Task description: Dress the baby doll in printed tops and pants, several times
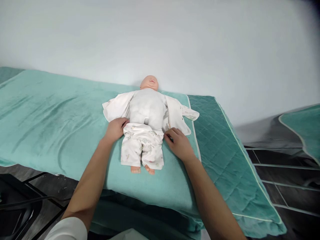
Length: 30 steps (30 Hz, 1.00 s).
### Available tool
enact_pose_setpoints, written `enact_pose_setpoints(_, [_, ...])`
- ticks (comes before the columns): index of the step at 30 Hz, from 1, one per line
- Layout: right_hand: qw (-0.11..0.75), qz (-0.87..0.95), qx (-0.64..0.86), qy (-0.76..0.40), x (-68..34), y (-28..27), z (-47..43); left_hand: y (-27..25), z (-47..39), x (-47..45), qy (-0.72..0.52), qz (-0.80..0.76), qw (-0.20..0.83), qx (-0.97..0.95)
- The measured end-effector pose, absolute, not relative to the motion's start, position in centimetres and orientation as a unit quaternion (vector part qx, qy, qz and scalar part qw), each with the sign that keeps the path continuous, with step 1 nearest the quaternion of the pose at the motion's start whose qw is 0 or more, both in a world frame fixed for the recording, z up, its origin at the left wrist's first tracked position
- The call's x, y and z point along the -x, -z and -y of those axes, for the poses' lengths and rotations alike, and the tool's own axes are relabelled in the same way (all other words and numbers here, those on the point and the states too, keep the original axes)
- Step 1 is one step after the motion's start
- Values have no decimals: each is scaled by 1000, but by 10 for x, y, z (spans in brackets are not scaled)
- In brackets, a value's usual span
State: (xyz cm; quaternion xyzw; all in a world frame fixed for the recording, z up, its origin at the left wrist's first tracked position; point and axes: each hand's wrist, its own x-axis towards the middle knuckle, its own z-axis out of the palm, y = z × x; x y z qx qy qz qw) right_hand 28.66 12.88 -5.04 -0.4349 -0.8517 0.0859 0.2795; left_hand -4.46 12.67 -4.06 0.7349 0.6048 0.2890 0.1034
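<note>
A baby doll (pixel 150 83) lies on its back with its head toward the wall. Its white cloth torso (pixel 146 106) is bare, and an opened white printed baby jacket (pixel 118 105) spreads out to both sides. White printed baby pants (pixel 131 151) cover the legs up to the hips, with the feet showing below the hems. At the left side of the waistband, my left hand (pixel 116 129) is closed, its fingertips partly hidden. My right hand (pixel 179 142) pinches the waistband's other side, just below the jacket's lower edge.
Green plush covering (pixel 62 123) lies over the bed, which stands against a pale wall (pixel 160 40). A quilted dark green section (pixel 215 143) drapes at the right. Another green-covered surface (pixel 305 128) is at far right. A black chair (pixel 17 203) stands lower left.
</note>
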Motion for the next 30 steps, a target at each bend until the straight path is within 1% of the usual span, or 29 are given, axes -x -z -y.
enact_pose_setpoints(5, [305, 849, 422, -95, -287, 50, -127, 36, -126, 41, -346, -601, 180, -697])
enact_pose_setpoints(9, [374, 830, 389, -139, -284, 47, -125, 31, -124, 36, -434, -591, 245, -634])
enact_pose_setpoints(12, [419, 810, 366, -185, -279, 45, -122, 28, -121, 36, -485, -560, 328, -586])
enact_pose_setpoints(14, [435, 801, 356, -206, -276, 43, -120, 25, -119, 37, -471, -528, 383, -593])
enact_pose_setpoints(17, [444, 796, 349, -216, -273, 41, -118, 20, -117, 42, -426, -482, 424, -638])
enact_pose_setpoints(26, [455, 802, 333, -194, -271, 38, -114, 8, -114, 51, -336, -440, 465, -691])
enact_pose_setpoints(30, [443, 814, 320, -198, -272, 40, -113, 10, -114, 53, -327, -444, 451, -702])
